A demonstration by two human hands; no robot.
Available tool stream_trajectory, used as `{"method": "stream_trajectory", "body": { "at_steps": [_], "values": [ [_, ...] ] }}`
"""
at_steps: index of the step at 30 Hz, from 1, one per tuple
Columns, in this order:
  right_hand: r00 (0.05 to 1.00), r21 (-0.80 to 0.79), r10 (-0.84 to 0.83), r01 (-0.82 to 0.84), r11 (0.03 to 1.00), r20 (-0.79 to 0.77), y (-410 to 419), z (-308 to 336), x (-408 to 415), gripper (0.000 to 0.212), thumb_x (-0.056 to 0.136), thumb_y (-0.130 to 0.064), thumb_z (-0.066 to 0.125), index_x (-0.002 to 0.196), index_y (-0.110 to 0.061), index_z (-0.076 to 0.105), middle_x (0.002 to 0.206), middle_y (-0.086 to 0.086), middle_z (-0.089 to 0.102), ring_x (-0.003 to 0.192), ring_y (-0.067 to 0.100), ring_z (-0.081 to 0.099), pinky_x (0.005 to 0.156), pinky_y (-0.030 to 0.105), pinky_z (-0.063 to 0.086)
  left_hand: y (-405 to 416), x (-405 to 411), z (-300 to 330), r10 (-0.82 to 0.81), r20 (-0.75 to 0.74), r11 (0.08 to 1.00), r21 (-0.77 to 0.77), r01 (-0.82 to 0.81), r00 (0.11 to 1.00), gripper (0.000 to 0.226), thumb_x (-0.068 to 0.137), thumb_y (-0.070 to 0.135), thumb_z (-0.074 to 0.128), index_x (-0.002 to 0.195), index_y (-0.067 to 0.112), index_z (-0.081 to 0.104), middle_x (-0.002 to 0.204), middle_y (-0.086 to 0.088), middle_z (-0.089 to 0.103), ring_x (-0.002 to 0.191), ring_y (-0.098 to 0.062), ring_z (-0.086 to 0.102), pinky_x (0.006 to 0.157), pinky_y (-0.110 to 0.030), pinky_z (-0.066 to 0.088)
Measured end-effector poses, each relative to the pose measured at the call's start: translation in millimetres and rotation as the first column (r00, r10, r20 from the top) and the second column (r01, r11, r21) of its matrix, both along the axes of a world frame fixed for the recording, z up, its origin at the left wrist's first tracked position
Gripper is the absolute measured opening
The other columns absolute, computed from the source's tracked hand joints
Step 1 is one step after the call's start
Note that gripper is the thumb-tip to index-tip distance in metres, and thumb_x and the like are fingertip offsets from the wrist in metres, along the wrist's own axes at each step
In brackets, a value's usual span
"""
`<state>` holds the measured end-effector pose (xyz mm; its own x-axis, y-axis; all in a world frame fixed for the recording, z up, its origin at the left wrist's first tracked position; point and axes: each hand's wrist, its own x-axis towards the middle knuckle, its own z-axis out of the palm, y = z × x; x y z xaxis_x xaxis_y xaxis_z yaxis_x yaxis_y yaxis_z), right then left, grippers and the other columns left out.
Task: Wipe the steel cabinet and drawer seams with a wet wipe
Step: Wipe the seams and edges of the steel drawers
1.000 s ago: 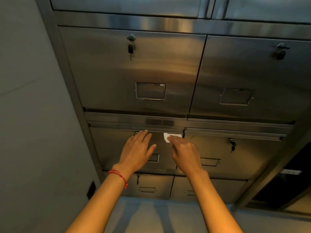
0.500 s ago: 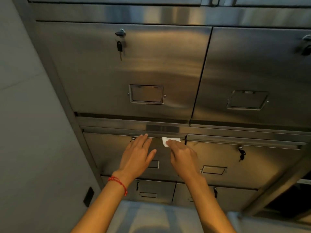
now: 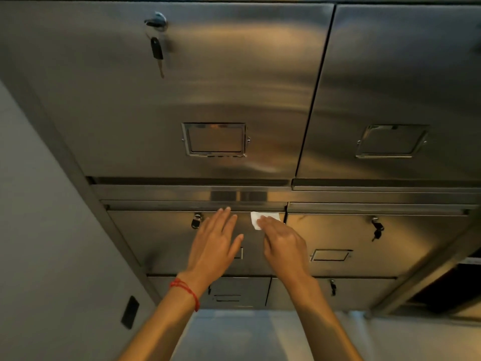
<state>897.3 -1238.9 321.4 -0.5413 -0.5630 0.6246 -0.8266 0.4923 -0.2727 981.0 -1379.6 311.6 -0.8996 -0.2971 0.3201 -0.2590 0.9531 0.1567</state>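
Head view: right hand [image 3: 285,246] presses a small white wipe [image 3: 256,220] against the top edge of a steel drawer [image 3: 161,238], right under the horizontal seam [image 3: 182,205]. Fingers reach forward over the wipe, and whether they pinch it or just pin it flat I cannot tell. Wipe sits at 12 o'clock from the right hand's knuckles, just left of the vertical gap [image 3: 286,217] between the two drawers.

Left hand [image 3: 216,243] is flat on the same drawer front, fingers straight and slightly spread, holding nothing. Looks like bracing. Its fingertips end just below the seam, at 9 o'clock from the wipe, near but apart.

Risks, my read:
- Wipe is small and mostly bunched under the fingertips. Dragged sideways along the lip, it could roll up or slip out, leaving bare fingers on the steel edge.
- Keyed lock [image 3: 196,221] sits at 10 o'clock from the left hand. A leftward pass would snag the wipe on it or knock the key.
- Pushing the wipe into the vertical gap could catch or tear it.
- Left palm on brushed steel likely leaves smudges that need another pass.
- Drawer may shift if the bracing pressure drops.
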Motion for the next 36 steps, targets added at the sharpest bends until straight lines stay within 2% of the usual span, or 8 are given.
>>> {"method": "stream_trajectory", "body": {
  "at_steps": [4, 8, 12, 14, 19, 23, 29, 36],
  "values": [
    [1.000, -0.023, -0.028, 0.028, 0.999, -0.003, -7.8, -13.0, -6.2, 0.046, 0.053, 0.013, 0.081, 0.095, -0.004, 0.074, 0.095, 0.011, 0.073, 0.088, 0.022, 0.071, 0.072, 0.037, 0.057, -6.4, -8.9, -13.7, -0.020, 0.004, 1.000, 0.002, 0.020, 1.000, 0.055, 0.097, 0.043, 0.030, 0.145, 0.016, 0.025, 0.154, -0.005, 0.018, 0.142, -0.017, 0.011, 0.110, -0.028, 0.000],
    [0.999, -0.049, -0.040, 0.039, 0.998, -0.004, -14.2, -28.9, -14.0, 0.046, 0.054, 0.014, 0.079, 0.097, -0.003, 0.073, 0.099, 0.011, 0.072, 0.092, 0.023, 0.070, 0.076, 0.039, 0.056, -8.3, -18.7, -26.1, -0.060, -0.035, 0.997, 0.035, 0.062, 0.998, 0.053, 0.096, 0.036, 0.042, 0.142, 0.011, 0.032, 0.152, -0.008, 0.023, 0.141, -0.022, 0.018, 0.110, -0.033, 0.003],
    [0.998, -0.068, -0.055, 0.056, 0.996, 0.010, -18.5, -45.8, -23.5, 0.046, 0.058, 0.013, 0.079, 0.101, -0.002, 0.072, 0.103, 0.013, 0.071, 0.096, 0.025, 0.068, 0.080, 0.042, 0.055, -8.4, -27.4, -36.8, -0.083, -0.073, 0.997, 0.000, 0.083, 0.994, 0.053, 0.080, 0.024, 0.070, 0.126, 0.002, 0.054, 0.135, -0.017, 0.048, 0.125, -0.033, 0.046, 0.100, -0.049, 0.028],
    [0.998, -0.089, -0.059, 0.059, 0.994, 0.007, -20.3, -54.4, -28.9, 0.046, 0.058, 0.013, 0.079, 0.102, 0.000, 0.071, 0.104, 0.014, 0.070, 0.097, 0.026, 0.068, 0.080, 0.043, 0.055, -9.8, -32.5, -47.2, -0.088, -0.133, 0.996, -0.023, 0.085, 0.987, 0.051, 0.078, 0.024, 0.071, 0.121, 0.000, 0.058, 0.129, -0.018, 0.054, 0.119, -0.035, 0.051, 0.094, -0.053, 0.036],
    [0.995, -0.178, -0.052, 0.036, 0.983, -0.085, -24.2, -74.9, -40.7, 0.034, 0.070, 0.011, 0.065, 0.102, 0.003, 0.070, 0.107, 0.015, 0.069, 0.102, 0.028, 0.065, 0.080, 0.043, 0.056, -17.9, -43.4, -70.6, -0.120, -0.181, 0.992, -0.049, 0.113, 0.976, 0.051, 0.086, 0.029, 0.044, 0.125, -0.002, 0.054, 0.134, -0.021, 0.049, 0.125, -0.037, 0.044, 0.096, -0.058, 0.040],
    [0.982, -0.218, -0.079, 0.041, 0.975, -0.171, -29.5, -91.9, -50.3, 0.024, 0.081, 0.005, 0.058, 0.102, 0.004, 0.070, 0.109, 0.016, 0.068, 0.105, 0.029, 0.064, 0.083, 0.043, 0.055, -24.6, -55.8, -88.1, -0.134, -0.202, 0.989, -0.087, 0.118, 0.970, 0.057, 0.080, 0.022, 0.067, 0.128, -0.003, 0.050, 0.136, -0.022, 0.045, 0.127, -0.038, 0.040, 0.096, -0.060, 0.039],
    [0.959, -0.250, -0.119, 0.053, 0.967, -0.257, -39.3, -107.5, -62.7, 0.024, 0.087, -0.001, 0.052, 0.103, 0.002, 0.070, 0.110, 0.014, 0.067, 0.106, 0.027, 0.063, 0.091, 0.039, 0.050, -31.8, -72.0, -108.6, -0.132, -0.210, 0.990, -0.078, 0.118, 0.969, 0.056, 0.082, 0.025, 0.057, 0.130, -0.002, 0.046, 0.138, -0.021, 0.042, 0.128, -0.038, 0.037, 0.099, -0.060, 0.035],
    [0.928, -0.288, -0.141, 0.039, 0.957, -0.344, -53.0, -120.5, -79.8, 0.023, 0.085, 0.001, 0.058, 0.105, 0.003, 0.067, 0.112, 0.016, 0.066, 0.109, 0.029, 0.060, 0.093, 0.040, 0.048, -37.9, -81.7, -136.2, -0.098, -0.219, 0.991, -0.109, 0.075, 0.971, 0.077, 0.076, 0.024, 0.070, 0.139, 0.003, 0.031, 0.144, -0.019, 0.031, 0.133, -0.036, 0.030, 0.102, -0.061, 0.027]
  ]
}}
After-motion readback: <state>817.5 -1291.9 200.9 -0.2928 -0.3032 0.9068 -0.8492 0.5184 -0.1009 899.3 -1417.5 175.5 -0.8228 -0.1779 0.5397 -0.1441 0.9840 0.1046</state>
